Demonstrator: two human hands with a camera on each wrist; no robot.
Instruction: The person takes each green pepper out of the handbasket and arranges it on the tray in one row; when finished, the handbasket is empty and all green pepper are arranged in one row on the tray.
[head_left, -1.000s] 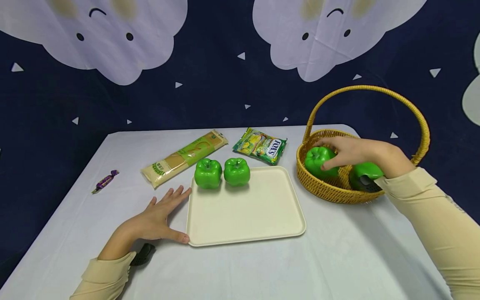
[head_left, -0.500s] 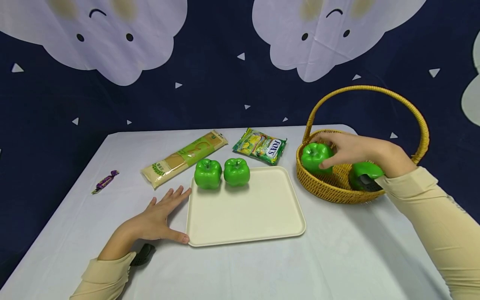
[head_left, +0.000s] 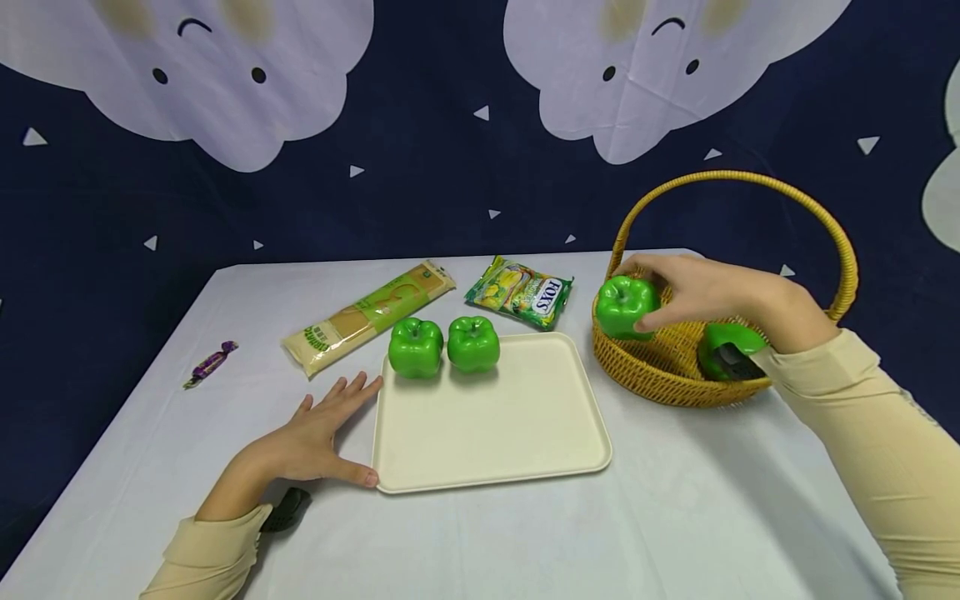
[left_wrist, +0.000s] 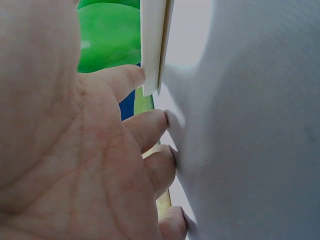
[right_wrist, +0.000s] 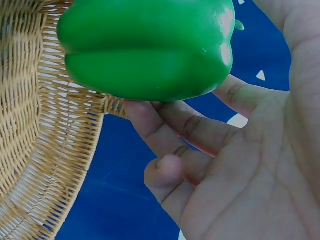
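My right hand [head_left: 686, 287] grips a glossy green bell pepper [head_left: 624, 307] at the left rim of the wicker basket [head_left: 637, 373]. In the right wrist view the bell pepper [right_wrist: 150, 50] lies across my fingers, beside the woven wall. Another green pepper [head_left: 731, 343] sits inside the basket, partly covered by my wrist. My left hand [head_left: 318, 433] is spread at the left edge of the cream tray [head_left: 495, 425], thumb and index fingertips at its rim. Two green bell peppers [head_left: 416, 347] stand side by side at the tray's back left.
Behind the tray lie a long noodle packet [head_left: 371, 317] and a green Fox's candy bag [head_left: 521, 292]. A purple wrapped candy [head_left: 211, 363] is at the far left. The basket's tall handle [head_left: 735, 175] arches above my right hand.
My right hand has raised the bell pepper from inside the basket, up and slightly left to its rim. The left hand and tray have stayed still.
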